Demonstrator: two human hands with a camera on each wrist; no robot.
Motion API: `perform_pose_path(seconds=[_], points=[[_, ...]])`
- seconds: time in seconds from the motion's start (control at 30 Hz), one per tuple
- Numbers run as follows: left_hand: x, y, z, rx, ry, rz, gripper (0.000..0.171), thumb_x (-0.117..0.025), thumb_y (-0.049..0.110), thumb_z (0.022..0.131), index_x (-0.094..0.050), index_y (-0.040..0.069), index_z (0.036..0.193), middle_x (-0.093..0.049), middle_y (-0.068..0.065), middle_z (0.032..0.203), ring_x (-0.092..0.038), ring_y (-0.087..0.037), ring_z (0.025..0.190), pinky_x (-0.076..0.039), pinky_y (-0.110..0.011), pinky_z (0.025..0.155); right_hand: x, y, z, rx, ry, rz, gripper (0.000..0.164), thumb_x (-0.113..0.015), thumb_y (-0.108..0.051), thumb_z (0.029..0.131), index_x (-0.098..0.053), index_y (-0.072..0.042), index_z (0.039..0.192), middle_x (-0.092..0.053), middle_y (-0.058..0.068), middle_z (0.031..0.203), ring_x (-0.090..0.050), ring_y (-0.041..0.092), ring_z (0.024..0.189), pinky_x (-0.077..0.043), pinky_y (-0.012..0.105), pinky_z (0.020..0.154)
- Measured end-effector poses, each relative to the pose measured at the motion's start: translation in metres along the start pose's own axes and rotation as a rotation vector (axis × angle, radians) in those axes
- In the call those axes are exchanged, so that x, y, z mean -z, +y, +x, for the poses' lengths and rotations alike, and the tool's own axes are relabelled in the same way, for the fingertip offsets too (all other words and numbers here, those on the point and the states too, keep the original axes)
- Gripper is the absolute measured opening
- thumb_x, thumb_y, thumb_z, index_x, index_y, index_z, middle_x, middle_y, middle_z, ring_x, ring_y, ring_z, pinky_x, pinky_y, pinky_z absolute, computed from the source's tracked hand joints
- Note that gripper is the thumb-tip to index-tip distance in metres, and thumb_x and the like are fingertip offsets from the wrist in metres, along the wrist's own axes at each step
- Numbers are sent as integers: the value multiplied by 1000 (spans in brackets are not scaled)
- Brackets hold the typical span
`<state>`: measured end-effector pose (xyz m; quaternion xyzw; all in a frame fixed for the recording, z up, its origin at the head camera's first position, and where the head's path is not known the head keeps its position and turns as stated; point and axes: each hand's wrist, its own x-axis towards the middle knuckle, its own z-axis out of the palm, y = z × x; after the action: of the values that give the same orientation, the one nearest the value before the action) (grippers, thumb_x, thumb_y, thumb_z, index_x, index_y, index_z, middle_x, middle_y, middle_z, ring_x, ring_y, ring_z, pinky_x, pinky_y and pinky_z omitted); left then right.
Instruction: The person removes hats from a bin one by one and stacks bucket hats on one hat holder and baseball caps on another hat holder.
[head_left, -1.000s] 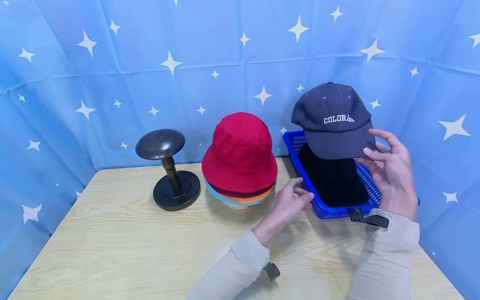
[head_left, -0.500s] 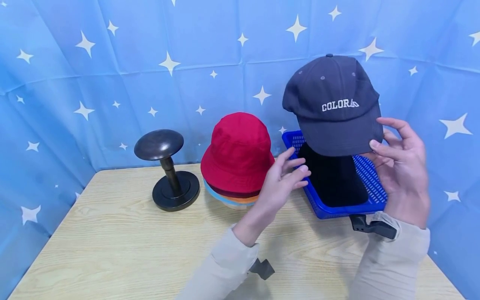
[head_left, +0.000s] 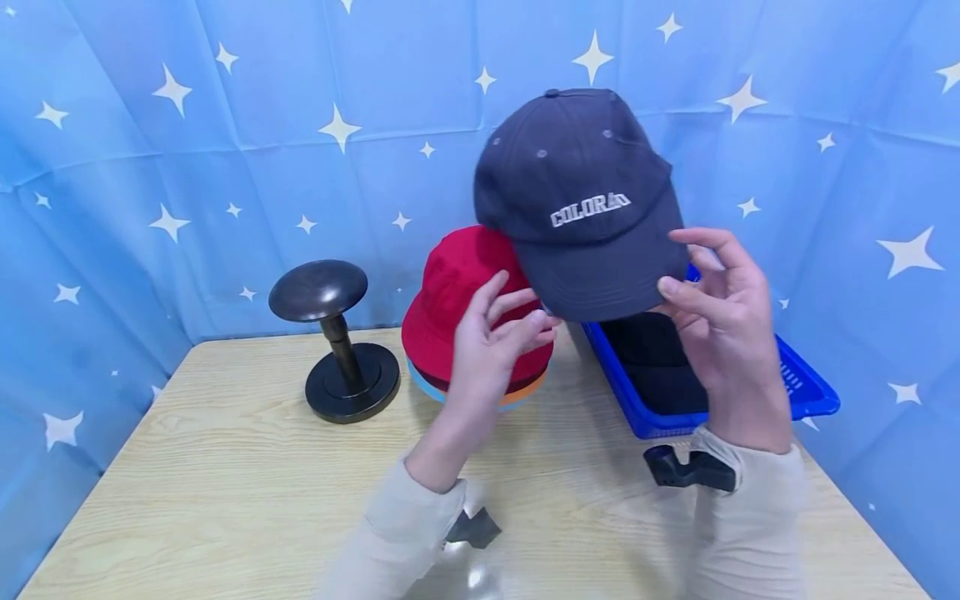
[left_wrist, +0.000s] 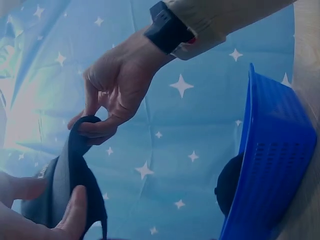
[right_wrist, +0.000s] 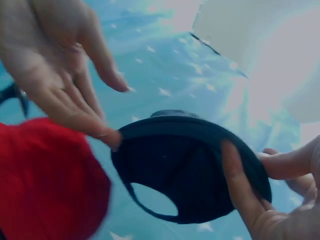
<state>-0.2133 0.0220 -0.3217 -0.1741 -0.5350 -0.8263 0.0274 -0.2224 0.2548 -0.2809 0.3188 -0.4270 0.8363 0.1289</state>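
Observation:
A dark navy baseball cap [head_left: 570,183] with white lettering hangs in the air, brim toward me. My right hand [head_left: 727,333] pinches the right end of its brim between thumb and fingers. In the right wrist view the cap [right_wrist: 170,165] shows its hollow underside and rear strap opening. My left hand [head_left: 483,350] has its fingers spread loosely by the brim's left end; whether they touch it I cannot tell. Behind that hand stands a red bucket hat [head_left: 457,279] on top of other hats, with orange and light blue brims showing below.
A blue plastic basket [head_left: 813,404] stands at the right with a black cap [head_left: 660,375] in it. On the left is a dark hat stand [head_left: 318,287] with a domed top and round base. A star-print curtain [head_left: 255,183] hangs behind the wooden table [head_left: 217,492].
The navy cap has risen from over the basket and moved left in my right hand, tilting as it goes. My left hand has moved up and left, passing in front of the red bucket hat.

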Motion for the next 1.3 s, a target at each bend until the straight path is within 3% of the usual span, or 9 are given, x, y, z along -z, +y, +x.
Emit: perform_pose_path(seconds=[0.07, 0.13, 0.37, 0.63, 0.77, 0.9, 1.03, 1.13, 1.3], points=[[8, 2, 2, -19, 42, -38, 67, -67, 6, 98, -37, 9, 158, -61, -13, 135, -76, -16, 94, -62, -37, 93, -9, 10, 1, -20, -19, 15, 46, -43, 30, 92, -54, 8, 131, -60, 23, 125, -77, 30, 86, -66, 36, 72], [16, 4, 3, -38, 74, -50, 61, -67, 2, 98, -43, 8, 154, -62, -13, 128, -75, -14, 91, -63, -36, 91, -21, 20, 1, -35, -18, -52, 50, -45, 28, 93, -54, 3, 136, -60, 20, 127, -77, 25, 85, -66, 33, 73], [60, 21, -4, -28, 186, 16, 52, -68, -5, 95, -49, 10, 141, -65, -4, 107, -71, -12, 83, -65, -32, 82, -60, 60, -2, -142, 28, -217, 80, -53, 24, 91, -35, -14, 159, -58, 9, 136, -76, 15, 87, -63, 24, 75], [119, 49, -18, 4, 196, 102, 54, -66, -11, 94, -50, 16, 137, -69, 3, 96, -72, -11, 78, -65, -33, 80, -90, 96, -7, -261, 0, -362, 77, -63, 12, 92, -36, -15, 159, -60, 12, 132, -76, 15, 92, -64, 30, 77], [146, 66, -18, 4, 147, 86, 52, -67, -10, 94, -50, 10, 139, -70, 2, 95, -72, -12, 78, -65, -32, 77, -102, 113, -7, -309, -8, -281, 70, -62, 7, 94, -37, -14, 157, -61, 18, 130, -76, 16, 92, -65, 36, 81], [170, 83, -18, 13, 135, 3, 52, -66, -13, 93, -51, 4, 139, -72, -2, 97, -73, -13, 82, -65, -28, 77, -117, 132, -3, -361, -4, -110, 64, -58, 6, 97, -37, -12, 155, -61, 17, 130, -73, 17, 98, -65, 37, 85], [196, 93, -18, 23, 131, -114, 41, -60, -16, 95, -62, 2, 132, -76, -7, 102, -77, -16, 89, -64, -28, 81, -134, 152, 1, -445, 61, 39, 56, -56, 2, 101, -39, -13, 152, -63, 15, 131, -74, 18, 95, -64, 35, 87], [214, 96, -18, 47, 132, -208, 34, -56, -16, 97, -70, -1, 123, -77, -12, 109, -79, -20, 94, -63, -29, 84, -146, 166, 1, -496, 114, 77, 53, -58, -2, 103, -39, -13, 151, -68, 10, 121, -75, 17, 84, -64, 33, 86], [242, 101, -19, 113, 108, -402, 34, -47, -19, 98, -68, -8, 122, -71, -18, 121, -77, -28, 103, -62, -32, 89, -161, 183, -2, -574, 140, 147, 46, -57, -4, 104, -42, -8, 147, -68, 5, 105, -76, 17, 77, -65, 32, 83]])
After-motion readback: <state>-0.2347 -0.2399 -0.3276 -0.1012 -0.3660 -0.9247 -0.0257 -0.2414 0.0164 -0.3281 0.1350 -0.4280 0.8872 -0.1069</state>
